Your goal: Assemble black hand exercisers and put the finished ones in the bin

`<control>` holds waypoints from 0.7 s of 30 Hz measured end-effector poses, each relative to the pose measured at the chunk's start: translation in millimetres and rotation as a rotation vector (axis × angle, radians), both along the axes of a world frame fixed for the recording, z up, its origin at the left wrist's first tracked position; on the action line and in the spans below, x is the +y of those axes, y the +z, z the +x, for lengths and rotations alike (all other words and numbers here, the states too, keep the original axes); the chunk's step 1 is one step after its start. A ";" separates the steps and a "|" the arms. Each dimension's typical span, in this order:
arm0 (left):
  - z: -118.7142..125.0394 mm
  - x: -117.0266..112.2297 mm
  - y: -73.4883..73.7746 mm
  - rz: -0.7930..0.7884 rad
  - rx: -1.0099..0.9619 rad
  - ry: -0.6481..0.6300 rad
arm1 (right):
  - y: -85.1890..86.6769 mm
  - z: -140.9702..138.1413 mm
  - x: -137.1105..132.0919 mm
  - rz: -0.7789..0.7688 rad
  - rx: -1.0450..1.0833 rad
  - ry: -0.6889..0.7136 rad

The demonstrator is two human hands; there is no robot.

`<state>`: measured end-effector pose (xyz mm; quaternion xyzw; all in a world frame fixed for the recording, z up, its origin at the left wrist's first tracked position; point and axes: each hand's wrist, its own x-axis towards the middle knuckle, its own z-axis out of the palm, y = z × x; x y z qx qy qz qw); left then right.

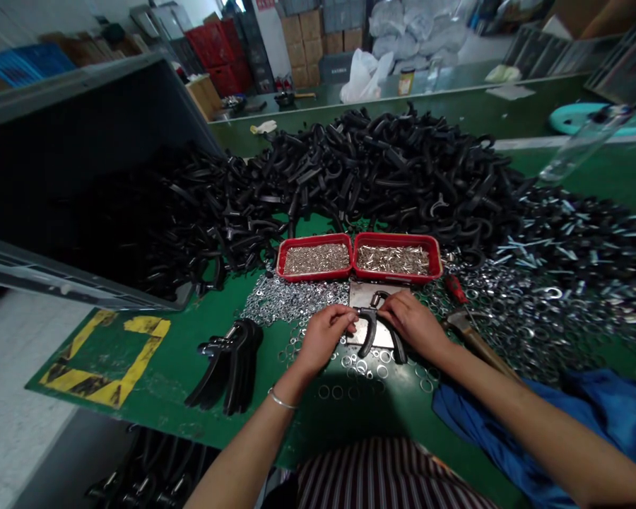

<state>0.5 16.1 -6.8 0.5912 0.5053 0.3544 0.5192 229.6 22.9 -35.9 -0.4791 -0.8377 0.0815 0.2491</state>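
Observation:
A black two-legged handle piece (370,334) with a curved hook end lies over a small metal plate (356,291) in front of me. My right hand (412,319) is closed on its right side, fingers near the hook. At the piece's left end my left hand (326,334) is closed in a pinch; whatever sits between those fingertips is too small to make out. Just beyond the plate stand two red trays, the left tray (318,275) with tiny metal bits and the right tray (397,276) with small pins. Loose metal rings (361,366) lie around the plate.
Black handle parts (381,162) are heaped behind the trays, spilling from a grey crate (90,279) at left. Several similar pieces (227,364) stand bunched left. A hammer (477,343), red-handled tool (456,288), bolts (577,226) and blue cloth (583,417) lie right.

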 end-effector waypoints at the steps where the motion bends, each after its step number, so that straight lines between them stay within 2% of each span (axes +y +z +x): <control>1: 2.1 1.1 0.1 0.081 0.070 -0.001 | -0.2 -0.3 -0.6 0.025 -0.046 0.006; 6: 21.1 8.4 -2.5 0.500 0.467 -0.118 | -0.7 0.1 -3.8 0.075 -0.145 0.049; 11: 42.3 15.9 -13.7 0.659 0.736 -0.184 | -0.3 15.7 -13.9 -0.052 0.121 0.040; 15: 48.5 19.2 -21.1 0.781 0.869 -0.213 | 5.3 48.0 -37.4 -0.058 0.185 -0.096; 21: 41.9 12.2 -26.2 0.933 0.914 -0.373 | 12.0 110.9 -83.4 -0.025 -0.022 -0.248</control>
